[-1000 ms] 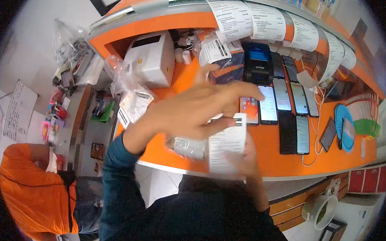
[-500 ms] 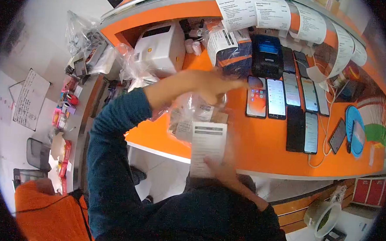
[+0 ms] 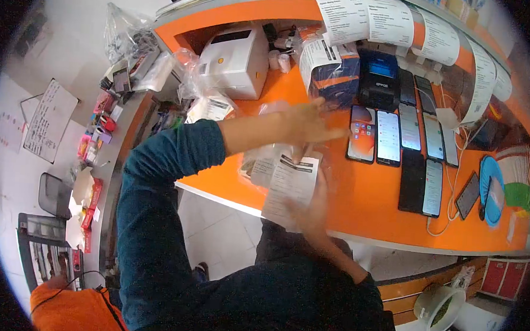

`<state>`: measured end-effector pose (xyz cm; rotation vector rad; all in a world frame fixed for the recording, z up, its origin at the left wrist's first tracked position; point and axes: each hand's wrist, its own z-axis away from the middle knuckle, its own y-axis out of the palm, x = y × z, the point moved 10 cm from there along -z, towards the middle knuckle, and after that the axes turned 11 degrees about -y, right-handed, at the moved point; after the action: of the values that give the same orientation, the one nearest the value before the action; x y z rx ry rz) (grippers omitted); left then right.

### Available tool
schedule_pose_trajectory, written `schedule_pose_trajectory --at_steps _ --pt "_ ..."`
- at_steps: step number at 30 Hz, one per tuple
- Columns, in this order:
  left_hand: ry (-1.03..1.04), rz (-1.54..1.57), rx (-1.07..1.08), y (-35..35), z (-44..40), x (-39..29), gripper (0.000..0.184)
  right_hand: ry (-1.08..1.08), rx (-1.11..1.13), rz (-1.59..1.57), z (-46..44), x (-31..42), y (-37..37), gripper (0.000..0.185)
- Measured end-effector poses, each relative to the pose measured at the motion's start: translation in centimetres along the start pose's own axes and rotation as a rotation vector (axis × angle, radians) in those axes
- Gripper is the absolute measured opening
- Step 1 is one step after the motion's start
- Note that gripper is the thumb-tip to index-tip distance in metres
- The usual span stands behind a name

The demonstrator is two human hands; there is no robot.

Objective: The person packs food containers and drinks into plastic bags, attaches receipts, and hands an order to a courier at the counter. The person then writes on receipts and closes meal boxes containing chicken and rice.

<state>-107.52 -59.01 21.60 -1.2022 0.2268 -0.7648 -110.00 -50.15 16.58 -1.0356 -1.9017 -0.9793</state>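
Note:
My left hand [image 3: 308, 127] reaches across from the left, above the counter. Its fingers are apart, one stretched toward the lit phone [image 3: 361, 134] and another pointing down over the top end of a printed paper slip [image 3: 291, 188]. Whether that finger touches the paper I cannot tell. My right hand [image 3: 310, 213] holds the slip from below and the right, thumb on its printed face, near the counter's front edge. The slip is tilted. Behind it lies a clear plastic bag [image 3: 259, 159] with papers or packets inside, partly hidden by my left forearm.
On the orange counter [image 3: 365, 198] several phones [image 3: 389, 136] lie in rows, with a white charging cable [image 3: 455, 202]. Behind stand a black receipt printer [image 3: 379, 81], a wrapped box [image 3: 330, 70] and a white printer [image 3: 234, 62]. Paper slips [image 3: 389, 19] hang above. A blue fan-like item [image 3: 492, 189] lies right.
The slip in my right hand has tilted and moved up, its top now under my left hand. My left hand has shifted slightly right and down. The camera view has turned a little.

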Motion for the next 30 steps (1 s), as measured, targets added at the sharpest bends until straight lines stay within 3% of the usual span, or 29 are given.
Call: schedule_pose_trajectory --at_steps 3,4,6,7,8,9,11,13,15,17,18,20,22,26,29,30 --pt "-0.091 0.086 -0.088 0.5 -0.1 2.5 0.102 -0.154 -0.048 -0.148 0.6 2.7 0.3 0.064" --pt "-0.173 0.174 -0.038 1.0 0.0 3.5 0.100 -0.115 0.052 -0.129 1.1 2.3 1.0 0.058" --pt "-0.265 0.252 -0.228 -0.3 1.3 4.6 0.095 0.043 0.363 0.018 3.7 -0.5 1.9 0.046" --pt "-0.273 0.240 -0.469 -2.1 3.2 4.8 0.093 0.165 0.571 0.143 5.6 -2.5 2.5 0.040" --pt "-0.279 0.225 -0.711 -3.7 5.6 4.8 0.092 0.268 0.600 0.104 6.6 -4.0 2.5 0.035" --pt "-0.223 0.331 -0.919 -6.8 8.8 4.2 0.057 0.371 0.628 0.065 7.3 -5.1 2.7 0.029" --pt "-0.199 0.747 -1.159 -6.9 15.3 4.4 0.025 0.531 0.623 -0.061 8.5 -6.3 3.1 0.025" --pt "-0.354 1.220 -1.202 -2.2 20.8 2.6 0.009 0.639 0.552 -0.231 8.9 -6.8 3.4 0.027" --pt "-0.397 1.196 -1.104 2.8 22.3 -1.1 0.028 0.414 0.622 -0.121 7.7 -6.0 3.5 0.029" --pt "-0.625 1.647 -0.741 10.8 20.0 -4.2 0.088 0.276 0.639 -0.058 6.8 -5.3 3.9 0.031" --pt "-0.708 1.774 -0.659 13.0 19.4 -5.9 0.095 0.254 0.624 -0.048 6.5 -5.0 4.1 0.033" --pt "-0.834 1.855 -0.653 16.7 18.0 -8.1 0.096 0.277 0.645 -0.076 6.7 -5.4 4.5 0.034" --pt "-0.998 1.748 -0.701 19.2 16.8 -7.3 0.095 0.370 0.717 -0.154 7.9 -6.5 5.3 0.035" --pt "-1.246 1.514 -0.760 21.1 16.2 -2.6 0.096 0.364 0.888 0.074 8.1 -5.8 4.0 0.032" --pt "-1.387 1.190 -0.555 21.3 16.0 -0.1 0.106 0.731 0.789 0.288 8.8 -7.9 -1.9 0.043" --pt "-1.431 1.083 -0.475 21.9 15.6 0.7 0.109 0.430 0.626 0.439 5.9 -6.4 -3.1 0.049"
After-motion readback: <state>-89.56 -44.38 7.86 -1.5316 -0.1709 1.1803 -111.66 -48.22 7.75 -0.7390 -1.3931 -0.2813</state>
